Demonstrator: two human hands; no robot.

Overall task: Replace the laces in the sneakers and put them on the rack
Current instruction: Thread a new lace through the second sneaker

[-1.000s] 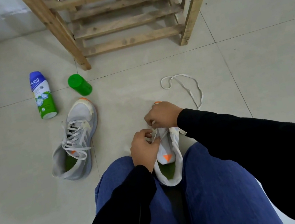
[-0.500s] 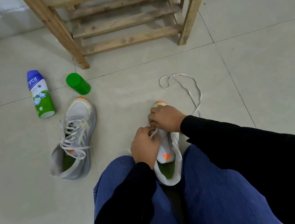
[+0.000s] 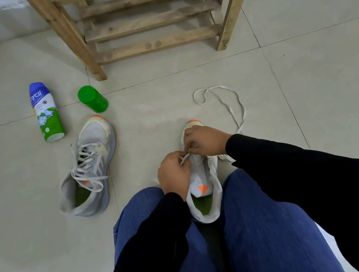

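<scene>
the fingers (image 3: 178, 156) of the left hand (image 3: 174, 172) are curled and pinch a strand of the white lace (image 3: 236, 99) over the tongue of the white sneaker (image 3: 202, 179). just beyond, the right hand (image 3: 205, 139) is knuckles up over the toe half, its fingertips meeting the left ones and nipping the same lace. the lace's free length runs out from under the right wrist and loops on the floor (image 3: 46, 231) to the right. the sneaker stands between the blue-clad knees, toe toward the wooden rack (image 3: 148, 21), green insole showing in its mouth. both forearms, in black sleeves, angle inward. the second sneaker (image 3: 93, 165), grey and laced, lies to the left, well apart. past its toe a green cup (image 3: 93, 101) lies on its side; i cannot tell if anything is in it. beside it lies a capped blue-and-green bottle (image 3: 46, 111).
</scene>
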